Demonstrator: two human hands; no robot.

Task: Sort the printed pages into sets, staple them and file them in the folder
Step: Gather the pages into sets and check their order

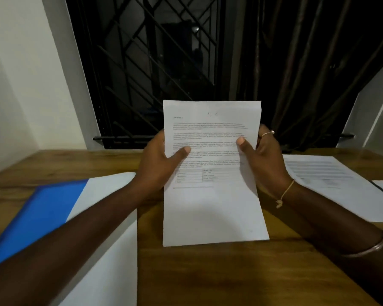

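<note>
Folder [42,208] lies at left on the tabletop [208,272], showing blue and white faces. Left hand [157,164] grips the stack [212,206] at its left edge, thumb on the front sheet. Stack is held at centre; its near edge appears to rest on the tabletop. Right hand [263,160] grips the right edge likewise. More pages [332,180] lie at right. Recommended: tap edges square, both thumbs firm, before stapling.
</note>
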